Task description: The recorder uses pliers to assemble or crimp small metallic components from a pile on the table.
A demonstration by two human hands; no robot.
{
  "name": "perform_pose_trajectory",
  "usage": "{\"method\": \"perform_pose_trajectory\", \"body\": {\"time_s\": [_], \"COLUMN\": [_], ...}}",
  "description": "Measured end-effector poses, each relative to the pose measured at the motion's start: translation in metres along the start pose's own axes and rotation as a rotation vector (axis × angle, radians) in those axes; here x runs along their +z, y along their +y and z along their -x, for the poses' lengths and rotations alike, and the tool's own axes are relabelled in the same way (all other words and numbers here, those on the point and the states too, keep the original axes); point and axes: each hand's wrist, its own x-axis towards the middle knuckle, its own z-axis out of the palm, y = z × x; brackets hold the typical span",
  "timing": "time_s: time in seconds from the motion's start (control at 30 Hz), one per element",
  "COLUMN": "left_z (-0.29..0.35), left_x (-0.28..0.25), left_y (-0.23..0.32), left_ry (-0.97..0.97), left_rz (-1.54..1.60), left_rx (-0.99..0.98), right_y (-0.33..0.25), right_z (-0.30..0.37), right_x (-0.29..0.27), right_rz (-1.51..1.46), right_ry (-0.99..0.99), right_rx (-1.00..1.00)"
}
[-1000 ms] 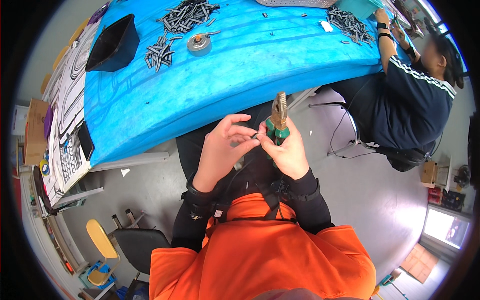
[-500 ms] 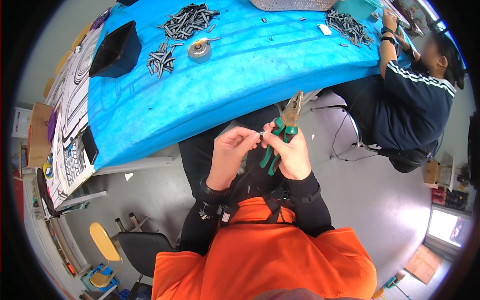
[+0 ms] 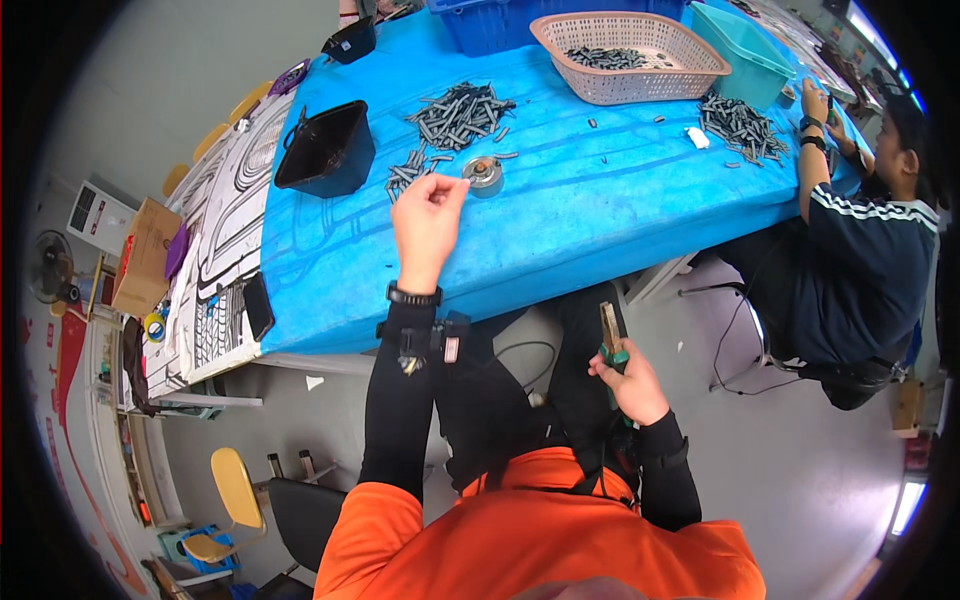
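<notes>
My left hand [image 3: 428, 225] is stretched out over the blue-covered table, its thumb and fingertips pinched together. Whatever sits between them is too small or hidden to make out. Right beside those fingertips stands a small round metal tin burner [image 3: 483, 180] with an orange-brown centre. A pile of short dark grey tube pieces [image 3: 460, 115] lies just beyond it, and a smaller group [image 3: 405, 172] is partly hidden by my left hand. Low over my lap, my right hand [image 3: 635, 385] is closed around green-handled pliers [image 3: 609, 328], whose metal jaws point toward the table.
A black bin [image 3: 340, 150] stands on the blue cloth [image 3: 560, 230] at left. Toward the back are a pink woven basket [image 3: 640, 90] with dark pieces, a teal bin [image 3: 745, 60] and a blue crate [image 3: 500, 30]. A co-worker [image 3: 865, 250] sits at right near another pile [image 3: 742, 128].
My hands have come apart: the left has reached forward to the burner, while the right has dropped back toward my lap with the pliers. The view has shifted, showing more of the table's far side.
</notes>
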Motion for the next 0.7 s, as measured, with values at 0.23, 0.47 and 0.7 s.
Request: {"method": "perform_pose_trajectory", "body": {"time_s": [0.23, 0.47, 0.7], "left_z": [-0.035, -0.041, -0.037], "left_x": [0.012, 0.016, 0.014], "left_y": [0.0, -0.006, -0.005], "left_ry": [-0.079, -0.085, -0.091], "left_rz": [-0.311, -0.377, -0.379], "left_rx": [0.031, -0.055, -0.091], "right_y": [0.006, 0.014, 0.012], "right_z": [-0.002, -0.009, -0.005], "right_x": [-0.002, -0.006, -0.002], "right_rz": [-0.032, -0.134, -0.147], "right_ry": [0.01, 0.0, -0.004], "right_rx": [0.059, 0.027, 0.039]}}
